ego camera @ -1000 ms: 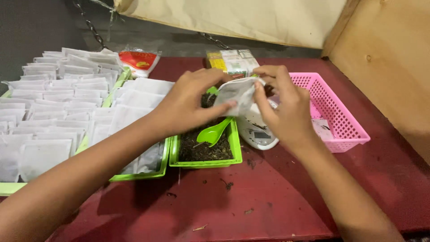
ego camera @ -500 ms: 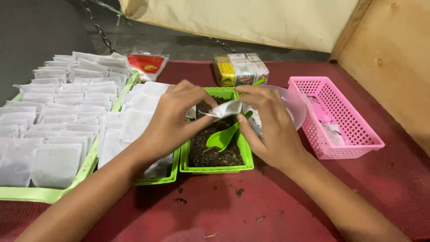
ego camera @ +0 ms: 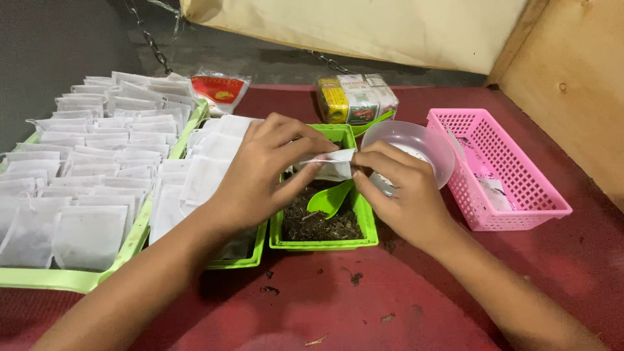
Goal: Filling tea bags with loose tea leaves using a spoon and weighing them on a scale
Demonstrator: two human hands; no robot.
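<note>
Both hands pinch one small white tea bag [ego camera: 330, 165] above a green tray [ego camera: 323, 243] of dark loose tea. My left hand [ego camera: 263, 170] grips the bag's left end with thumb and fingers. My right hand [ego camera: 400, 190] holds its right end. A green scoop [ego camera: 330, 199] lies in the tea just under the bag. A clear round plastic dish [ego camera: 416, 144] sits right behind my right hand.
A wide green tray [ego camera: 78, 278] at left carries several rows of filled white bags, and more bags [ego camera: 208, 153] fill a second tray. A pink basket [ego camera: 507, 170] stands at right, boxed tea packs [ego camera: 356, 97] and a red packet [ego camera: 218, 90] behind. Crumbs dot the red tabletop [ego camera: 364, 305].
The hands have lowered the bag from over the scale area to just above the tea tray, and its top now looks pressed flat. The view shifted, showing the clear dish.
</note>
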